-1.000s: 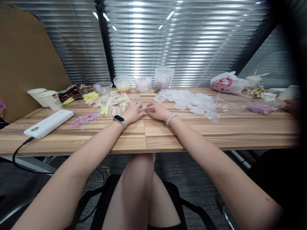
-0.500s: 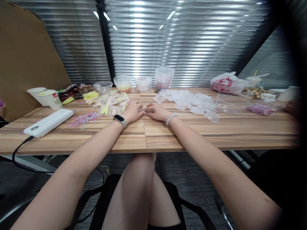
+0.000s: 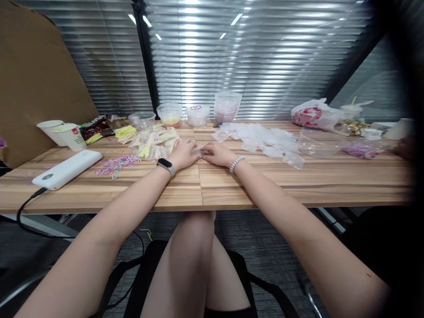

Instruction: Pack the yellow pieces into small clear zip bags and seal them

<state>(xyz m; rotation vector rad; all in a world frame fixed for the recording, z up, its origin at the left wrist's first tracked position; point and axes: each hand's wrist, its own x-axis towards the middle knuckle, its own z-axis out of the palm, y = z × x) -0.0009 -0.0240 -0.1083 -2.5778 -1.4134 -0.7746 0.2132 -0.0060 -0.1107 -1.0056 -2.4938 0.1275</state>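
My left hand (image 3: 184, 154) and my right hand (image 3: 217, 154) meet at the middle of the table, fingertips almost touching. Between them is a small clear plastic bag (image 3: 196, 151), pinched by the fingers of both. Just left of my left hand lies a pile of filled bags (image 3: 154, 143) with yellow and pale pieces. Beyond my right hand spreads a heap of flat clear bags (image 3: 261, 139). Pink and purple small links (image 3: 119, 164) are scattered on the wood left of my wrist.
A white power bank (image 3: 68, 169) with a cable and paper cups (image 3: 71, 137) stand left. Clear tubs (image 3: 169, 115) and stacked cups (image 3: 227, 108) line the back. Right are a plastic bowl (image 3: 319, 143) and a red-white bag (image 3: 313, 115). A person's hand (image 3: 404, 148) shows at far right.
My fingers have shifted very slightly around the small clear bag, which shows a little more between them. Everything else looks the same.
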